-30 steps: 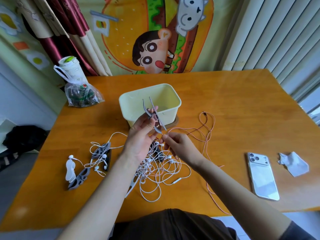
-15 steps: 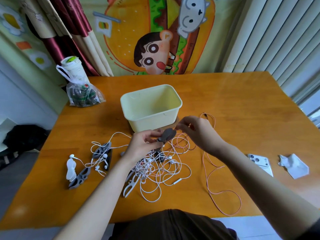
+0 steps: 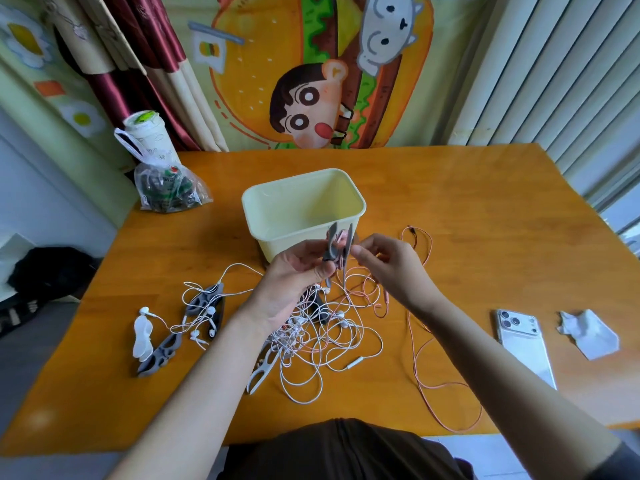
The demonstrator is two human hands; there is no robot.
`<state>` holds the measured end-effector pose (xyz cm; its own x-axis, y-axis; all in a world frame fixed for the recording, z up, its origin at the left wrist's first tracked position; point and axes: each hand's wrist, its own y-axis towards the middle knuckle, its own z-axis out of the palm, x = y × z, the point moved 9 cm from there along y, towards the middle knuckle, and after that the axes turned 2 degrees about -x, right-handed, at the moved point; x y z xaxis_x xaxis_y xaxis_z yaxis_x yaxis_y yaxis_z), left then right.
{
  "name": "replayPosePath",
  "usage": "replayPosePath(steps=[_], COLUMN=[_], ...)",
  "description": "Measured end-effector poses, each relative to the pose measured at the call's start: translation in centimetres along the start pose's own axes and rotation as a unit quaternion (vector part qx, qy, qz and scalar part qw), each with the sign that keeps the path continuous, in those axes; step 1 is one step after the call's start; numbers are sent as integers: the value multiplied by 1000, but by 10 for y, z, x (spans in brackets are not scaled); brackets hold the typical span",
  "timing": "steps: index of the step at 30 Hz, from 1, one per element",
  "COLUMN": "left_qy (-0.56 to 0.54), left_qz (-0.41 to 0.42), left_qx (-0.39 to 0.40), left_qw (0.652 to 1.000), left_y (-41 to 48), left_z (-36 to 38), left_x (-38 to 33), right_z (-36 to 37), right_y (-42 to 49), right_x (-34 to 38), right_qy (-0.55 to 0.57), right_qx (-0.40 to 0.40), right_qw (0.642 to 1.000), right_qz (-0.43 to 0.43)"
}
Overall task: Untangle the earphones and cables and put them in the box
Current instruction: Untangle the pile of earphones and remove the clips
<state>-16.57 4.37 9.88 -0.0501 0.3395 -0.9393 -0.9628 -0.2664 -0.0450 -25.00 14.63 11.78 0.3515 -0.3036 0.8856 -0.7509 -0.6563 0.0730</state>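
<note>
Table [image 3: 485, 209]: everything is laid on the orange wooden top, and the work is held just above it.
Box [image 3: 277, 233]: the pale yellow tub is stood upright at mid-table, just behind the hands. No cable is seen inside, so the task is judged to be at an early stage.
White earphones [image 3: 332, 344]: several sets are left knotted in one heap below the hands. They are best left undisturbed until the pink lead is dealt with.
Pink cable [image 3: 420, 362]: one long run is trailed loose toward the near right edge, while other loops are laid across the white heap. Slack should be fed from the loose run, and no loop should be dragged tight through the heap.
Left hand [image 3: 294, 282]: it is closed round the lower part of the grey winder, with the thumb in front.
Right hand [image 3: 391, 268]: the fingers are curled and the fingertips are brought together on the pink cable at the winder's prongs. The pinch itself is partly hidden.
Phone [image 3: 523, 344]: it is laid well to the right, outside the cable's path.
Grey winder [image 3: 332, 244]: it is held with its two prongs upward, and pink strands are seen between them. Whether cable is being wound on or taken off cannot be told. Either way, the winder should be kept steady and each turn handled singly under light tension.
Plug [image 3: 411, 230]: the dark end is laid right of the box, apart from the heap, and should be kept free.
</note>
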Motion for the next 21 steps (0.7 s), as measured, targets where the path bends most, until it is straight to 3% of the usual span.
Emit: replayPosePath(steps=[5, 9, 15, 18, 21], left_qy=[-80, -117, -121, -56, 129], left_qz=[-7, -11, -17, -14, 39], left_qx=[-38, -75, -116, -191, -231], left_qw=[996, 990, 986, 980, 964], left_y=[6, 6, 1, -2, -5], left_z=[-4, -12, -17, -34, -49], left_x=[2, 8, 12, 16, 6], right_z=[27, 36, 57, 51, 43], right_y=[-9, -17, -27, -24, -20], right_x=[0, -9, -8, 0, 13], right_qy=[65, 93, 147, 63, -39], right_qx=[58, 43, 109, 83, 83], right_qw=[995, 991, 977, 992, 996], right_qz=[41, 81, 113, 78, 13])
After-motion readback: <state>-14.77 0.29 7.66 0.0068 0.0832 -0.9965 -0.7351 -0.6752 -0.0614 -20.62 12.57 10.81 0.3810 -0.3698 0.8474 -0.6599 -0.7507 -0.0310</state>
